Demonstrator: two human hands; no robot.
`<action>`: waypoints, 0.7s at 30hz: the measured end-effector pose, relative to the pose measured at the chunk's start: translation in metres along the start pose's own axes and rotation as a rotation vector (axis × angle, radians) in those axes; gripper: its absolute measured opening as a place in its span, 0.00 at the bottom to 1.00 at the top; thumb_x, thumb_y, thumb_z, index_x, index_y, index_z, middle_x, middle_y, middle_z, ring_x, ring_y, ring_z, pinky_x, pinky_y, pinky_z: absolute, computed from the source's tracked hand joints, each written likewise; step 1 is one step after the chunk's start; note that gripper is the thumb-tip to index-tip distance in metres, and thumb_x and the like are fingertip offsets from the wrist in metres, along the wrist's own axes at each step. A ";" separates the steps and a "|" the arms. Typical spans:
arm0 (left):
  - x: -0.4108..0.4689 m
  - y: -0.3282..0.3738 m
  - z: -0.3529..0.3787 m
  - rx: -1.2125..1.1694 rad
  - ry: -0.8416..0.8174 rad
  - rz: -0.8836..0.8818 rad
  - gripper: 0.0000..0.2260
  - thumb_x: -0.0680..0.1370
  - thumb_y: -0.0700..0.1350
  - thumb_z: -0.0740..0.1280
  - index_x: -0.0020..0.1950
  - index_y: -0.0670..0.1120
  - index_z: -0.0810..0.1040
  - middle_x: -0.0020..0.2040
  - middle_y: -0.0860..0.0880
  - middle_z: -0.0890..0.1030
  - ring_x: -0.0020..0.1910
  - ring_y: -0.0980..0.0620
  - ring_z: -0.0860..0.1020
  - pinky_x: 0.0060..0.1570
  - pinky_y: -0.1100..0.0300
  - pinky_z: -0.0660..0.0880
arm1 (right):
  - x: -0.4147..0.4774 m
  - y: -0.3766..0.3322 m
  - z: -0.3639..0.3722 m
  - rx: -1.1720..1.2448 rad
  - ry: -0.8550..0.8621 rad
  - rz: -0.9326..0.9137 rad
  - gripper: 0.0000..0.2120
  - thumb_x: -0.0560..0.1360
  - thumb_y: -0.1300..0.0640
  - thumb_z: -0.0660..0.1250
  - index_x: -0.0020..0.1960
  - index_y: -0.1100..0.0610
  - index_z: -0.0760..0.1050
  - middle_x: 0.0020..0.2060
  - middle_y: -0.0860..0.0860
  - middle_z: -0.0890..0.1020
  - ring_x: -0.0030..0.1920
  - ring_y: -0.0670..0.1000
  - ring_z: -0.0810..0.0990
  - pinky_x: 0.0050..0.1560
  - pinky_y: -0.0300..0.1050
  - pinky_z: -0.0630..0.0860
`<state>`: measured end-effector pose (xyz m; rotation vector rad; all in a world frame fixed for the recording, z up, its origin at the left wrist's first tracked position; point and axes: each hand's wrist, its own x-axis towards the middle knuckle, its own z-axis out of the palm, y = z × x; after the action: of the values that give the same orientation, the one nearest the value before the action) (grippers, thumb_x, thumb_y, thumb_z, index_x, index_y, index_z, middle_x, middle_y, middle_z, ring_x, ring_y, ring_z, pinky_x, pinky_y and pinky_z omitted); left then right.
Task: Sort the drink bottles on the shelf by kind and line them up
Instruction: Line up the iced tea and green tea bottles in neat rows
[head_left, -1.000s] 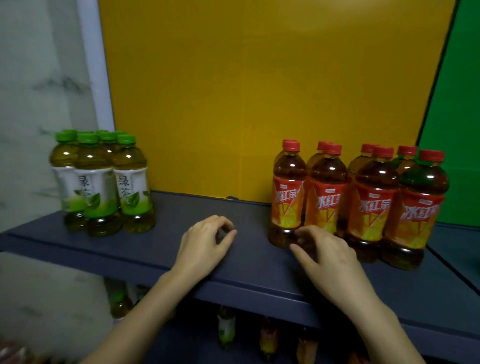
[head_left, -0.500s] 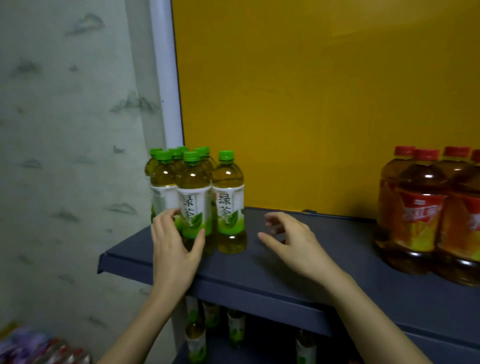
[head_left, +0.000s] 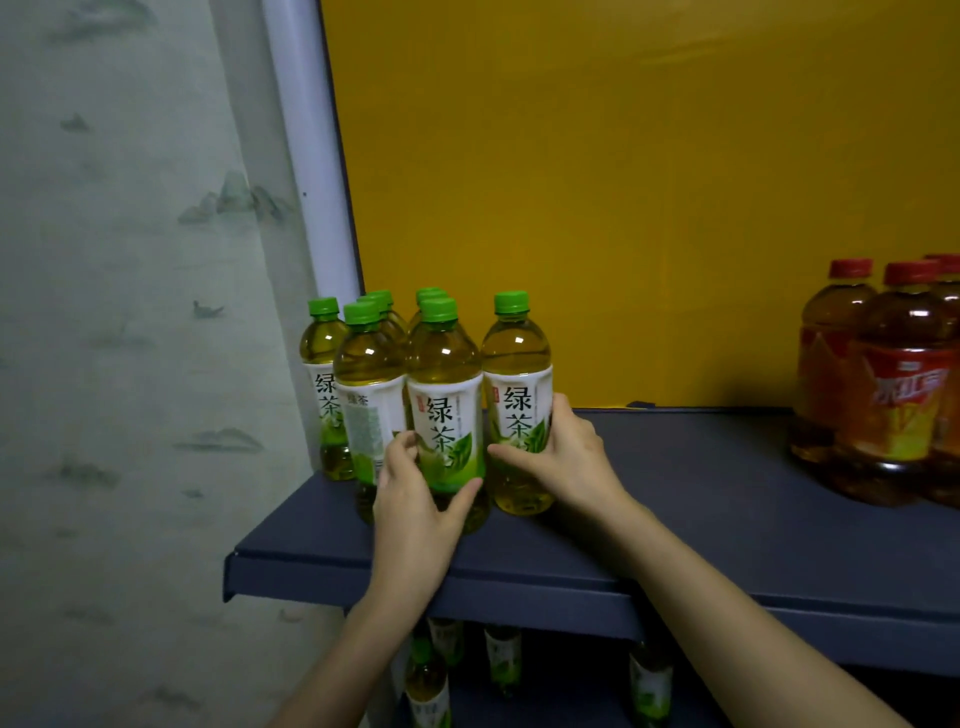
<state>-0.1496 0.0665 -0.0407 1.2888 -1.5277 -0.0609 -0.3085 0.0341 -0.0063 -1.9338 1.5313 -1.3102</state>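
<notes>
The left hand (head_left: 415, 514) curls its grip round a green-capped clear plastic tea bottle (head_left: 444, 395), the right hand (head_left: 566, 462) round its three-o'clock neighbour (head_left: 517, 374); both are best held low and slid upright into line.

One head-worn wide-angle camera stands near the front of the dark blue shelf (head_left: 701, 519), looking forward and slightly down onto its left end, with the yellow panel (head_left: 623, 208) behind the shelf filling the upper part of the view.
</notes>
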 end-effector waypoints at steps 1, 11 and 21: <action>0.001 0.000 0.001 -0.011 -0.005 -0.011 0.32 0.67 0.48 0.75 0.65 0.42 0.64 0.60 0.45 0.75 0.59 0.47 0.74 0.57 0.53 0.74 | -0.001 0.001 -0.003 -0.009 0.012 0.003 0.29 0.64 0.45 0.75 0.57 0.57 0.67 0.55 0.53 0.79 0.58 0.56 0.77 0.55 0.56 0.75; 0.016 0.018 0.044 -0.300 -0.198 -0.074 0.33 0.63 0.47 0.78 0.63 0.45 0.68 0.60 0.46 0.77 0.57 0.52 0.77 0.58 0.52 0.75 | -0.001 0.042 -0.077 -0.010 0.106 0.054 0.30 0.62 0.49 0.78 0.54 0.53 0.63 0.54 0.50 0.78 0.57 0.53 0.76 0.57 0.56 0.74; 0.057 0.049 0.138 -0.295 -0.398 -0.053 0.33 0.60 0.54 0.78 0.59 0.45 0.69 0.58 0.45 0.76 0.59 0.47 0.75 0.56 0.45 0.75 | 0.015 0.091 -0.122 0.013 0.217 0.058 0.30 0.63 0.53 0.78 0.59 0.55 0.66 0.55 0.49 0.78 0.57 0.51 0.77 0.58 0.55 0.75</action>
<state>-0.2718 -0.0309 -0.0297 1.1208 -1.7389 -0.5861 -0.4610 0.0206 -0.0041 -1.7725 1.6609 -1.5426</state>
